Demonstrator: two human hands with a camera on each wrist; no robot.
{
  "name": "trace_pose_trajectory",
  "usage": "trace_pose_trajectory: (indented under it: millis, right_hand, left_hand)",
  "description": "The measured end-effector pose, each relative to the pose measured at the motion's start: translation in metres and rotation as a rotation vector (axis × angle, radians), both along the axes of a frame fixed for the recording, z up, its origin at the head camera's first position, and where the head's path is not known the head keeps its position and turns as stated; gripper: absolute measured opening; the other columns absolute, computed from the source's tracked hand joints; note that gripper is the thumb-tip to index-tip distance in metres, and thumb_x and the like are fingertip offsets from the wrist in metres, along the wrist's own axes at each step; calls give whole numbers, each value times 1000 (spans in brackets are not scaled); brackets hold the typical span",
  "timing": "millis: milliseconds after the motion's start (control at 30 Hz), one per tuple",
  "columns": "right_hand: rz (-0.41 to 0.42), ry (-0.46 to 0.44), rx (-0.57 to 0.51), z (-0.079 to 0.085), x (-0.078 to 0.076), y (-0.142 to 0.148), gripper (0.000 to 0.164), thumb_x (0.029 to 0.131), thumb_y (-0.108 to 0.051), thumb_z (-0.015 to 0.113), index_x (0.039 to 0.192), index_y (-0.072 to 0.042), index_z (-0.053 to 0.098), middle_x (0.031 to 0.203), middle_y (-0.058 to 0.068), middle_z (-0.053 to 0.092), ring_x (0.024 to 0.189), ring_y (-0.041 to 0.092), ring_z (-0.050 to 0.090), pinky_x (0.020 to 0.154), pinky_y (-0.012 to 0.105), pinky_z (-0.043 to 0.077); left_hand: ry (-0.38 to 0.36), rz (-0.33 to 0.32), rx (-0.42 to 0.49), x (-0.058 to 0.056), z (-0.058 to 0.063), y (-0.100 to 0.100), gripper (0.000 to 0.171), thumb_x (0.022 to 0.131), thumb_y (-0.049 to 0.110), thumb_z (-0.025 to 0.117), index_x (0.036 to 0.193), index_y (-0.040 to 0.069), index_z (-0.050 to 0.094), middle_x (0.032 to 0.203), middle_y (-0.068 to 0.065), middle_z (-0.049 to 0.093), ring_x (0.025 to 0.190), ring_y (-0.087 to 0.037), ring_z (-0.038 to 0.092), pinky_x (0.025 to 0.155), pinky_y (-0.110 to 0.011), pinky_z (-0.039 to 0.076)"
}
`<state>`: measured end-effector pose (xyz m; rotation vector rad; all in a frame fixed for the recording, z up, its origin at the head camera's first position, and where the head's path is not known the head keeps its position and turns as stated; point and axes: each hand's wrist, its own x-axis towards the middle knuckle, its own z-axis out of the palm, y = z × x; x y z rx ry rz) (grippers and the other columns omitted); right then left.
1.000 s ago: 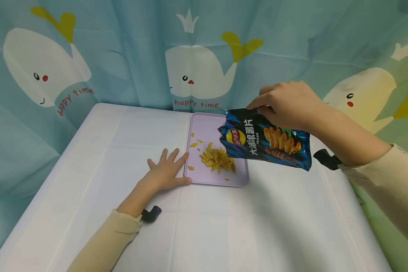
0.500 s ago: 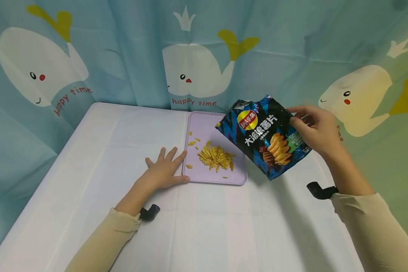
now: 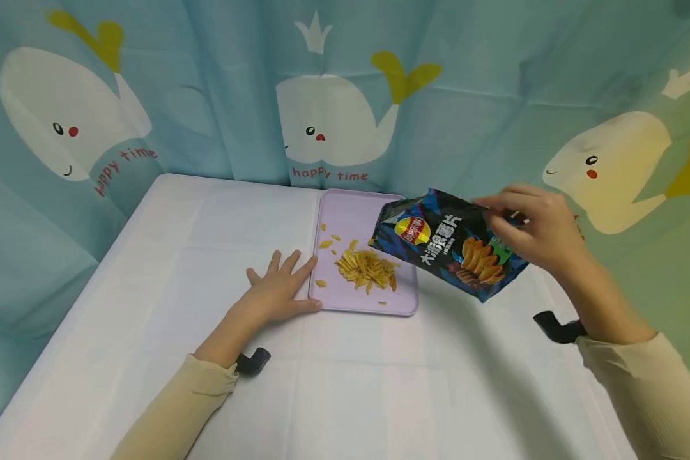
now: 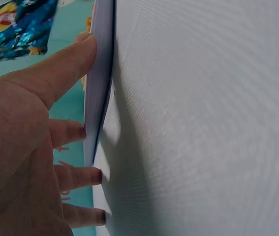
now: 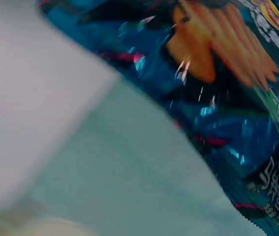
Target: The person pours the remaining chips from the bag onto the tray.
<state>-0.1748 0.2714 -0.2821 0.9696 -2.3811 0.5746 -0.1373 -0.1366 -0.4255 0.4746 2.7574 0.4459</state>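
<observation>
A dark blue and black bag of potato chips (image 3: 437, 239) hangs tilted in the air, its left end over the right part of a lilac tray (image 3: 351, 214). My right hand (image 3: 531, 223) pinches the bag's upper right edge between thumb and fingers. On the tray lies a heap of yellow ridged chips (image 3: 365, 268), with several loose pieces to its left. My left hand (image 3: 278, 287) has its fingers spread, thumb and forefinger touching the tray's left edge. In the left wrist view, the thumb (image 4: 75, 56) meets the tray's side wall (image 4: 100, 64). The bag (image 5: 178, 78) fills much of the right wrist view.
The tray lies on a white-covered table (image 3: 351, 383). Behind the table's far edge hangs a blue-green curtain (image 3: 224, 83) printed with whales. A black wrist mount (image 3: 558, 327) juts from the right wrist, and another (image 3: 253, 362) from the left.
My right hand moved right and down from above the bag, and the bag swung up at its left end, then dipped again. The left hand, tray and chip heap look unchanged.
</observation>
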Motion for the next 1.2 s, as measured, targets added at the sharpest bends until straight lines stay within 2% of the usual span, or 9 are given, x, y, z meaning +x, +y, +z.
trace_pose_trajectory:
  millis: [67, 167, 233, 367, 600, 833, 967, 1200]
  right_hand:
    - [100, 117, 222, 30, -5, -28, 25, 83, -6, 66, 102, -13, 80, 81, 1, 67, 52, 4, 46, 44, 22, 32]
    - [202, 214, 416, 58, -11, -67, 27, 83, -6, 65, 101, -18, 81, 80, -1, 64, 43, 10, 40, 37, 28, 25]
    - [233, 221, 502, 68, -15, -86, 28, 85, -5, 62, 100, -19, 81, 80, -1, 63, 41, 11, 38, 37, 28, 23]
    - [241, 215, 561, 73, -22, -104, 30, 86, -4, 59, 98, -20, 82, 77, -3, 60, 41, 13, 38, 36, 30, 26]
    - [210, 261, 505, 69, -28, -96, 28, 86, -5, 61, 98, -19, 82, 79, -1, 62, 42, 15, 45, 35, 33, 30]
    - [147, 252, 407, 61, -23, -69, 28, 84, -5, 63, 99, -19, 82, 80, -2, 66, 40, 13, 43, 39, 27, 19]
    - [164, 256, 400, 61, -21, -66, 28, 84, -5, 63, 100, -19, 82, 81, -2, 67, 41, 13, 45, 38, 27, 20]
    - [197, 234, 437, 62, -25, -78, 30, 86, -3, 60, 100, -18, 82, 80, -1, 64, 40, 13, 39, 37, 28, 23]
  left_hand:
    - [0, 0, -4, 0, 0, 0, 95, 87, 65, 63, 161, 24, 20, 166, -19, 14, 148, -54, 4, 94, -89, 9]
    - [-7, 2, -5, -1, 0, 1, 94, 87, 65, 63, 161, 24, 20, 166, -18, 14, 148, -54, 3, 94, -89, 9]
    - [-10, 2, -5, -1, 1, 1, 94, 87, 64, 63, 161, 24, 21, 166, -18, 14, 148, -54, 3, 94, -89, 9]
    - [-11, -3, 6, 0, 2, 1, 93, 88, 63, 63, 161, 23, 22, 165, -19, 15, 148, -55, 4, 94, -89, 9]
    - [-10, -8, 1, -1, 2, 2, 93, 88, 64, 63, 161, 23, 21, 165, -20, 15, 148, -55, 4, 94, -89, 9]
    - [-10, -12, -2, -2, 2, 1, 94, 88, 64, 63, 161, 23, 21, 165, -20, 14, 148, -55, 2, 94, -89, 9]
    - [1, -16, -5, -2, 3, 1, 94, 88, 64, 63, 161, 23, 21, 165, -20, 14, 148, -55, 3, 94, -89, 10]
    - [6, -10, -7, -2, 1, 0, 93, 88, 63, 63, 161, 22, 22, 165, -20, 15, 148, -55, 4, 93, -90, 10]
